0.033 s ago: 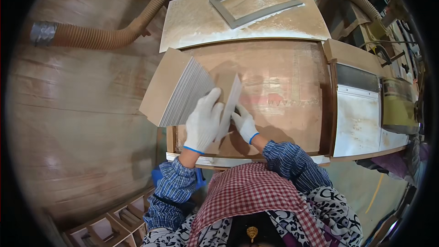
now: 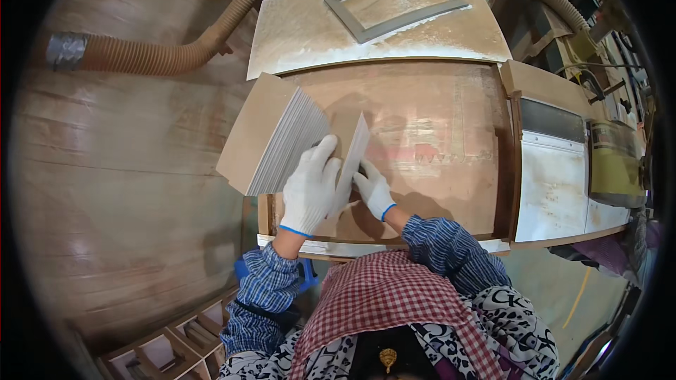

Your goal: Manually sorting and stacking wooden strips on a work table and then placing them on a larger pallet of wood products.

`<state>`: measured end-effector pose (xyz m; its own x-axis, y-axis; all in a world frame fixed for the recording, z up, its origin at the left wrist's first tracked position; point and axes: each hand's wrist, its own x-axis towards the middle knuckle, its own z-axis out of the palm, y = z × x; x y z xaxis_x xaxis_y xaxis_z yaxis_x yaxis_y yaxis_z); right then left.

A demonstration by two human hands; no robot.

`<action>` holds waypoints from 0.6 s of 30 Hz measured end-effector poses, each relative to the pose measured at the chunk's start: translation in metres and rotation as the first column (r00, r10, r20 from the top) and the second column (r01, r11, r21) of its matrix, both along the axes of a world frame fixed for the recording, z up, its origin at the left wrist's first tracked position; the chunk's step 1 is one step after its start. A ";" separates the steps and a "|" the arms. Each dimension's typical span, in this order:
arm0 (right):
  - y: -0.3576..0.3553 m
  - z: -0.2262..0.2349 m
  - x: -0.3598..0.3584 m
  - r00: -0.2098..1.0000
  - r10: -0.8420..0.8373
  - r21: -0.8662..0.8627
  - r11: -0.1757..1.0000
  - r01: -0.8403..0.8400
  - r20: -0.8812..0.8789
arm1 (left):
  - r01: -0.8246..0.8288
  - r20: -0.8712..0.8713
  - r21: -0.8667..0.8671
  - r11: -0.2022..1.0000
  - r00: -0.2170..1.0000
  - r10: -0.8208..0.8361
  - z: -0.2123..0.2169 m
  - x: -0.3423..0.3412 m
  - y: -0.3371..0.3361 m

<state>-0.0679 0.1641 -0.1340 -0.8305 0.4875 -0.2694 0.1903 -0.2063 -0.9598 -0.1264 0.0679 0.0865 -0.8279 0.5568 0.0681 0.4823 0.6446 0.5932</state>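
Note:
In white knitted gloves with blue cuffs, both my hands hold a thin rectangular board (image 2: 353, 151) on its edge, brown on its face with a pale edge. My left hand (image 2: 310, 186) grips it from the left, its fingers along the face. My right hand (image 2: 374, 188) has its fingers closed at the board's lower right side; its fingertips are partly hidden. Close by my left hand's fingers, a leaning stack of similar boards (image 2: 285, 144), with brown faces and pale edges, rests at the bench's left side.
Beneath my hands lies a wooden worktop (image 2: 451, 127) with a raised right rim. Beyond it, a dusty panel (image 2: 296, 35) bears a grey rectangular frame (image 2: 345, 17). A ribbed hose (image 2: 148, 55) curves along the back left. Metal plates (image 2: 553, 176) and a yellowish machine part (image 2: 616, 169) stand at the right.
My hands and the held board have shifted very slightly left. My grip looks the same.

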 end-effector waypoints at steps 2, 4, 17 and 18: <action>-0.012 0.001 -0.013 0.998 0.023 -0.018 1.000 -0.022 0.062 | -0.015 -0.063 -0.073 0.997 0.998 0.010 0.009 -0.004 -0.004; -0.025 0.003 -0.021 0.995 0.029 -0.005 1.000 -0.029 0.093 | -0.034 -0.081 -0.143 0.989 0.996 0.022 0.008 -0.007 -0.008; -0.042 0.005 -0.050 1.000 0.004 0.082 0.997 -0.006 0.023 | -0.155 -0.557 -0.498 0.853 0.811 -0.178 -0.008 -0.023 -0.005; -0.041 0.001 -0.052 1.000 0.007 0.085 0.996 -0.009 0.022 | -0.158 -0.559 -0.496 0.854 0.811 -0.174 -0.010 -0.023 -0.005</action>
